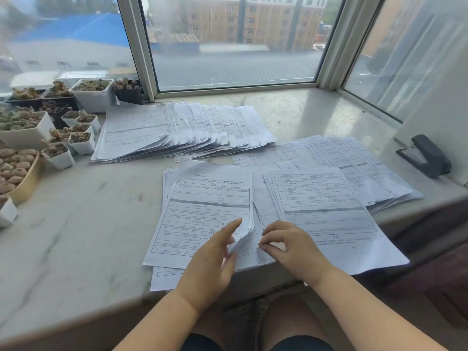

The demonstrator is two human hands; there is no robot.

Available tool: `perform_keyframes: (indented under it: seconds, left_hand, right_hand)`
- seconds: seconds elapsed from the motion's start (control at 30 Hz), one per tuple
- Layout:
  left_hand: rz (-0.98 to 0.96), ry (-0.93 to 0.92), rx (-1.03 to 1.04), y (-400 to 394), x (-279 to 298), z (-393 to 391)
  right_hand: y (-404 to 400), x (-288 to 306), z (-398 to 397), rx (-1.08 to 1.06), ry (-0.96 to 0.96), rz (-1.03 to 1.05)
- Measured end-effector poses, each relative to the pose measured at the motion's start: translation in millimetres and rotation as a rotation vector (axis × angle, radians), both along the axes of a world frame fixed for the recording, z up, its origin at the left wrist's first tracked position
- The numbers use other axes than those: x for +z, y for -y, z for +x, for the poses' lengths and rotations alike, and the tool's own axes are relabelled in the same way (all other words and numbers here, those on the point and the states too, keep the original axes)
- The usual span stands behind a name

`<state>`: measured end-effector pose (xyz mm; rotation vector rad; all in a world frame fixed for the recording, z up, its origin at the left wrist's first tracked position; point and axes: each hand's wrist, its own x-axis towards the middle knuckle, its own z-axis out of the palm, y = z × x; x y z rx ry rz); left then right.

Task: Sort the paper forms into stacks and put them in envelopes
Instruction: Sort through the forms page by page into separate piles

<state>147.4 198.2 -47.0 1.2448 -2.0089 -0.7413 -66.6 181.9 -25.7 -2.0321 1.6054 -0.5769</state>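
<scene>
Several stacks of printed paper forms lie on a marble window sill [76,224]. My left hand [212,259] rests on the near middle stack [202,211] and pinches the curled-up right corner of its top sheet [247,236] between thumb and forefinger. Just right of that corner is my right hand [291,247], its fingers loosely bent and their tips on the paper, holding nothing. A second near stack [326,206] lies to the right. A large fanned stack [177,127] sits farther back, and another fanned pile [359,160] at the right. No envelope is in view.
Many small pots of succulents [83,97] crowd the sill's left side. A black stapler [425,155] lies at the far right by the wall. Window frames close off the back. My knees are below the sill's front edge.
</scene>
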Motion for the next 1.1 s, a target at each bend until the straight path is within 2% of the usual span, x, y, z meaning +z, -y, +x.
perform_keyframes:
  seconds: [0.2, 0.4, 0.47, 0.5, 0.57, 0.6, 0.67, 0.77, 0.83, 0.87, 0.93, 1.0, 1.07, 1.1]
  left_hand:
    - [-0.167, 0.198, 0.013, -4.5, -3.4, -2.0]
    - [-0.231, 0.212, 0.117, -3.9, -11.7, -2.2]
    - [-0.265, 0.205, 0.198, -3.0, -6.7, -2.9]
    - [-0.259, 0.187, 0.260, -2.5, -3.0, -2.6]
    - [-0.180, 0.065, 0.398, -0.2, 5.8, 1.2]
    - [-0.119, -0.023, 0.454, 2.7, 10.7, 3.8]
    - [0.004, -0.146, 0.500, 12.2, 22.3, 5.5]
    - [0.231, -0.321, 0.518, 30.6, 44.6, -5.7]
    - [0.461, -0.448, 0.453, 40.4, 60.0, -19.7]
    - [0.583, -0.469, 0.363, 44.6, 65.4, -25.9]
    - [0.788, -0.410, 0.115, 47.8, 76.1, -34.3]
    - [0.829, -0.247, -0.079, 46.7, 83.5, -34.5]
    - [0.547, -0.038, -0.094, 52.2, 85.8, -24.1]
    - [0.371, 0.060, -0.059, 57.9, 87.5, -14.4]
  right_hand:
    - [13.4, 17.4, 7.1, 0.033, 0.007, -0.049]
    - [15.2, 31.2, 12.0, 0.031, 0.049, -0.059]
    - [10.5, 31.4, 12.4, -0.065, 0.209, -0.013]
    - [6.5, 29.9, 13.5, -0.178, 0.387, 0.051]
    - [-1.6, 23.8, 17.2, -0.397, 0.800, 0.272]
    - [-5.8, 18.5, 19.0, -0.417, 0.916, 0.394]
    - [-15.4, 11.7, 26.6, -0.265, 0.892, 0.570]
    - [-25.7, 9.7, 54.6, 0.001, 0.714, 0.616]
    - [-29.4, 9.1, 75.3, -0.016, 0.778, 0.578]
    - [-31.1, 9.2, 84.1, -0.107, 0.844, 0.543]
    - [-30.9, 6.5, 92.0, -0.404, 0.966, 0.436]
    - [-29.5, 9.1, 86.8, -0.690, 1.038, 0.395]
    - [-29.2, 18.3, 70.2, -0.770, 0.992, 0.389]
    - [-28.5, 25.8, 57.5, -0.726, 0.945, 0.348]
